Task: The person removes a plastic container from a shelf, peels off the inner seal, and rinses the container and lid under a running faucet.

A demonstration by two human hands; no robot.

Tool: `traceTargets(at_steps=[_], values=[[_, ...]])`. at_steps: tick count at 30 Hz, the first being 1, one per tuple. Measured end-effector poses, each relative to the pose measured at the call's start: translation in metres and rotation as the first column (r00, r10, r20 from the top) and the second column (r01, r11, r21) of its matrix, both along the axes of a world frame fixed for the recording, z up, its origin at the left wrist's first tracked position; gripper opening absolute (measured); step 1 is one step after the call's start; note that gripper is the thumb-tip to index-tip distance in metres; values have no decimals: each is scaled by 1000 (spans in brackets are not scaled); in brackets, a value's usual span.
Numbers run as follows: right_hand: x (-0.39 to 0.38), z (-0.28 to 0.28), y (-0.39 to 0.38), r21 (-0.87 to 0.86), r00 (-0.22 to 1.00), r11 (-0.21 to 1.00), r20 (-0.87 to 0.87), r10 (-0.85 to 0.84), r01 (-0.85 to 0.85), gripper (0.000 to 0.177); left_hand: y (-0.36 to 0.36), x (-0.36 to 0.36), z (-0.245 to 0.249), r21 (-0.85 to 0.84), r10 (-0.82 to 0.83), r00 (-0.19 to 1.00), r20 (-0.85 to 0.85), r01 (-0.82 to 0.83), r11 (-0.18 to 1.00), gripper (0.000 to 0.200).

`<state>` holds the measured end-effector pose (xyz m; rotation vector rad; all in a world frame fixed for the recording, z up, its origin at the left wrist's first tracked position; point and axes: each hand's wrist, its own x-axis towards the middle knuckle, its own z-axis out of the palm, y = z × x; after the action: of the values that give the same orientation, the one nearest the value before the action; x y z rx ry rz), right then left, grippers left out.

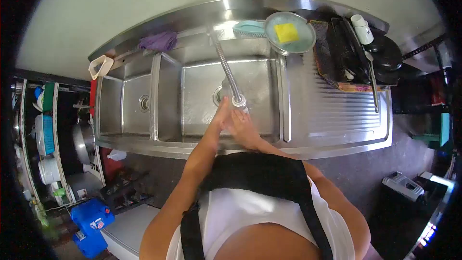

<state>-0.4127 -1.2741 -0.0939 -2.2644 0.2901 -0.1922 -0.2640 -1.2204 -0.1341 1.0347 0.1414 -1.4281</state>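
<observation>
Both hands are together over the large basin (168, 101) of a steel sink, just below the end of a flexible metal faucet (226, 67). My left hand (221, 114) is held on edge with its fingers stretched out. Against it lies my right hand (242, 127), its fingers extended and pressed close to the left palm. Neither hand holds an object that shows. The white faucet head (238, 101) is right at the fingertips and partly covers them. Whether water is running is hard to make out. The drain (219, 96) is partly hidden behind the left fingers.
Behind the basin are a purple cloth (159, 42), a light-blue brush (249, 29) and a metal bowl (310, 38) with a yellow sponge (287, 33). Dark pans (385, 55), a white bottle (362, 29) and a long spoon (372, 82) crowd the drainboard's right end. Shelves stand left.
</observation>
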Motion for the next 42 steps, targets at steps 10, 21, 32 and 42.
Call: traceTargets(at_steps=[10,21,32,42], values=[[53,-72,-67,134,970,968,92,-227,214,81,23,-19,23,-38,-151,985,-84,148,988,79],[55,-13,-48,737,973,639,-208,-95,220,72,66,44,31,134,-263,916,304,232,963,95],[71,-26,-13,558,941,777,-313,-127,290,73,42,29,66,224,93,876,472,-222,949,79],[62,-89,-23,294,958,927,-236,-164,231,75,41,19,2,43,241,742,626,-341,939,70]])
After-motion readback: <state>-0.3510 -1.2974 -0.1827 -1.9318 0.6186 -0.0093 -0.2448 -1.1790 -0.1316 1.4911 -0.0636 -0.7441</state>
